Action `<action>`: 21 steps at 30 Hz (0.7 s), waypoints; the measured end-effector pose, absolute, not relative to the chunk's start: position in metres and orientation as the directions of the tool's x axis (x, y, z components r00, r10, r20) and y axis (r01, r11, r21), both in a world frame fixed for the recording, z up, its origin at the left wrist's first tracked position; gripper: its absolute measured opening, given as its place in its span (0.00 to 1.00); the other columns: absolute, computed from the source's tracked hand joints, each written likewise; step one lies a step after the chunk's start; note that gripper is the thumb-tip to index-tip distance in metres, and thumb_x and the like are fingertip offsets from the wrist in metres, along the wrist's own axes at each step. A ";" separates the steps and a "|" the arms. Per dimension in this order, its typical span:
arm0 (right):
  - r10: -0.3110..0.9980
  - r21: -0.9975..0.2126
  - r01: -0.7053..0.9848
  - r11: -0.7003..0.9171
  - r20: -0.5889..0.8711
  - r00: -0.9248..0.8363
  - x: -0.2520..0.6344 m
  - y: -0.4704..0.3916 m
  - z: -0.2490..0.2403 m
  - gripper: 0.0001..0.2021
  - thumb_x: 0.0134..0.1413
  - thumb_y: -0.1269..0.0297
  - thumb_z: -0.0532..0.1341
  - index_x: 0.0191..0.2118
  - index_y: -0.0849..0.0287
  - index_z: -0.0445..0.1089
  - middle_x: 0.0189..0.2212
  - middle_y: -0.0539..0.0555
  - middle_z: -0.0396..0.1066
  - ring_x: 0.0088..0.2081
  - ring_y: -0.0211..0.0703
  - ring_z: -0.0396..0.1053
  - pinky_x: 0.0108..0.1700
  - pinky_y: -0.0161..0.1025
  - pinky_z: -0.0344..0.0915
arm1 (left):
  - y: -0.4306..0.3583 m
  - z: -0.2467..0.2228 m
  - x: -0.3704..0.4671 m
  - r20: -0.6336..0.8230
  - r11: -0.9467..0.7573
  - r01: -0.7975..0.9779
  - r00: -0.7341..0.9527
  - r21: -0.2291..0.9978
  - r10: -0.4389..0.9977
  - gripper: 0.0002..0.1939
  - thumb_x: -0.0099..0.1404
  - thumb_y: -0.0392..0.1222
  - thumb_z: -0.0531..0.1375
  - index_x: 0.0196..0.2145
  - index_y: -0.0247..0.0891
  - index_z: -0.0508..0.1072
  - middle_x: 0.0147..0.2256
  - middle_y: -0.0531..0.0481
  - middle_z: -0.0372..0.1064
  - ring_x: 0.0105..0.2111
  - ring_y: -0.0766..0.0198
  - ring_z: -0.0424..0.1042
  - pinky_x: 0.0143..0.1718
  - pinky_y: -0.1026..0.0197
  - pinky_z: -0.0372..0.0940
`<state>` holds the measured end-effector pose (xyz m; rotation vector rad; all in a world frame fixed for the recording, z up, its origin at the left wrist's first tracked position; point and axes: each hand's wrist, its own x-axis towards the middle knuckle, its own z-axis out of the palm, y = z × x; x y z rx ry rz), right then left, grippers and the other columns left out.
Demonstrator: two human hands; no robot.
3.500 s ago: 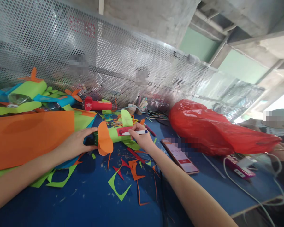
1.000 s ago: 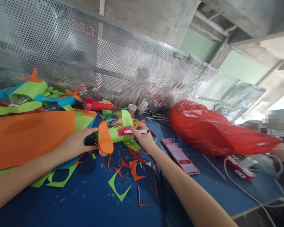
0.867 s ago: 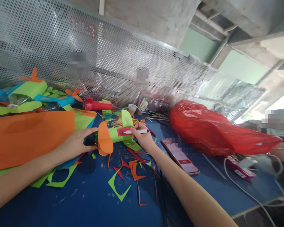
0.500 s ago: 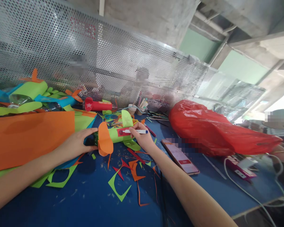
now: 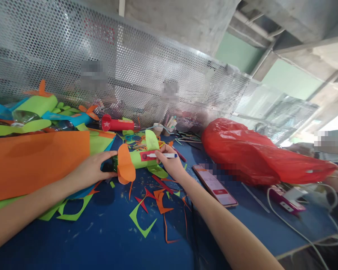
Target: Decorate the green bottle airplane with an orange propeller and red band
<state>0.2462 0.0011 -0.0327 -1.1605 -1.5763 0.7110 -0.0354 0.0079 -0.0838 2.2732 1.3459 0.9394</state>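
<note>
A bottle wrapped in lime-green paper (image 5: 136,162) lies on its side on the blue table, with an orange paper piece (image 5: 126,165) near its left end and green paper fins at the right. My left hand (image 5: 100,167) grips its dark left end between thumb and fingers. On its upper side is a red paper strip (image 5: 143,156) with a dark drawn mark. A white marker with a blue end (image 5: 169,155) is held in my right hand (image 5: 169,161), its tip at the red strip.
Paper scraps (image 5: 159,200) lie in front of the bottle. At left are orange sheets (image 5: 39,161) and other paper-covered bottles (image 5: 73,120). To the right are a phone (image 5: 215,185), a big red plastic bag (image 5: 250,153) and a white cable (image 5: 288,225). A perforated metal screen (image 5: 146,63) stands behind.
Almost nothing differs. The marker tip has shifted very slightly along the red strip, and the whole view has moved a little; both hands keep their hold.
</note>
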 end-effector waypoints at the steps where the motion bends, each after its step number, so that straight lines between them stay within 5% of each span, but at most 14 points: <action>1: 0.927 -0.871 0.333 0.360 0.373 -0.028 0.246 0.001 -0.033 0.10 0.46 0.60 0.60 0.23 0.53 0.58 0.14 0.44 0.63 0.19 0.37 0.59 0.27 0.36 0.56 | 0.008 -0.084 -0.035 0.366 -0.492 0.661 0.333 0.567 0.869 0.34 0.53 0.58 0.63 0.55 0.44 0.67 0.57 0.42 0.66 0.56 0.40 0.65 0.56 0.40 0.60; 21: 0.929 -0.874 0.329 0.357 0.368 -0.032 0.245 0.001 -0.035 0.10 0.46 0.59 0.60 0.23 0.53 0.58 0.15 0.44 0.64 0.19 0.37 0.58 0.26 0.36 0.56 | 0.007 -0.082 -0.034 0.382 -0.492 0.678 0.321 0.546 0.867 0.33 0.53 0.60 0.63 0.54 0.47 0.68 0.57 0.44 0.68 0.55 0.41 0.67 0.55 0.40 0.62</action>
